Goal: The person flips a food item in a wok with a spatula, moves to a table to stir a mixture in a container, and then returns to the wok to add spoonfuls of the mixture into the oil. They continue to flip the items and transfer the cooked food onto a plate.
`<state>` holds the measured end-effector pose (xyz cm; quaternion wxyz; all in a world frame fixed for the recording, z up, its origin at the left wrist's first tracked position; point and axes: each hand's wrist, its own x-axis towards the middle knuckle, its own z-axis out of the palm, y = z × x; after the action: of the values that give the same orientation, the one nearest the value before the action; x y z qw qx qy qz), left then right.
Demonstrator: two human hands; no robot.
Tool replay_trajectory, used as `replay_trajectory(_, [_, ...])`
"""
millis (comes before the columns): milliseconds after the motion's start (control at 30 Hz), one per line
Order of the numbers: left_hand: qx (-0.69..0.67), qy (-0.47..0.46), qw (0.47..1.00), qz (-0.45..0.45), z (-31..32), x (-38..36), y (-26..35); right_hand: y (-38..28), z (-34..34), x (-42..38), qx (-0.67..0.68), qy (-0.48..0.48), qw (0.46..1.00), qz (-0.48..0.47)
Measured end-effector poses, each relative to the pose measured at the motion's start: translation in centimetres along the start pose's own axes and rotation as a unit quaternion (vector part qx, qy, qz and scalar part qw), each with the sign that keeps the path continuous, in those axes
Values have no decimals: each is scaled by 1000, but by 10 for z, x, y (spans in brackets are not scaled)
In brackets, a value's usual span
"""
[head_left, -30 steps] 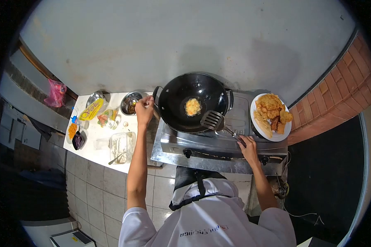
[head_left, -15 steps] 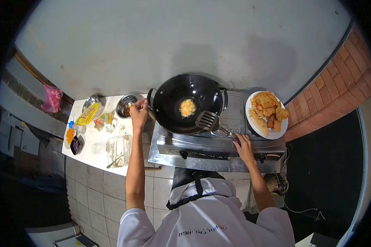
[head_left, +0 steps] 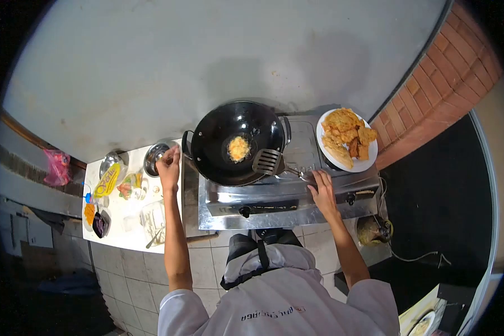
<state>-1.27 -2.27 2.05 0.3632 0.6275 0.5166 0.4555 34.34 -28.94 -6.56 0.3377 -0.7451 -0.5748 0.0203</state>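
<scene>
Over the right side of a small steel bowl (head_left: 153,159) on the white table hangs my left hand (head_left: 169,168). Its fingers are bunched together, and whatever is in them is hidden. My right hand (head_left: 323,193) is at the handle end of a slotted spatula (head_left: 268,162), thumb on one side and fingers on the other. The spatula's head lies over the near right rim of a black wok (head_left: 215,143). In the wok's middle a round golden fritter (head_left: 239,149) sits in bubbling oil.
Right of the wok, a white plate (head_left: 323,141) of fried pieces stands on the steel stove (head_left: 224,196). A yellow packet (head_left: 106,180), a plastic tub (head_left: 153,221) with a spoon and a bowl of purple food (head_left: 99,225) are on the table (head_left: 130,238). A brick pillar (head_left: 431,84) borders the right.
The whole view has shifted, so wok and plate appear further left. My left hand has lowered slightly toward the steel bowl. The right hand's fingers look straighter at the spatula handle.
</scene>
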Motion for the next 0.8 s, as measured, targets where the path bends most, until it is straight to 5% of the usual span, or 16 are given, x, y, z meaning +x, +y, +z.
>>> replay_trajectory(433, [-99,-101,989,33,-26,-1,-10,-96,11,-39,13,104,987,122])
replay_trajectory(633, [-192,-131,973,10,-39,-27,4,-172,31,-53,324,140,918,179])
replay_trajectory(800, [-218,-164,962,-21,-51,-54,18,-228,30,-46,433,119,877,170])
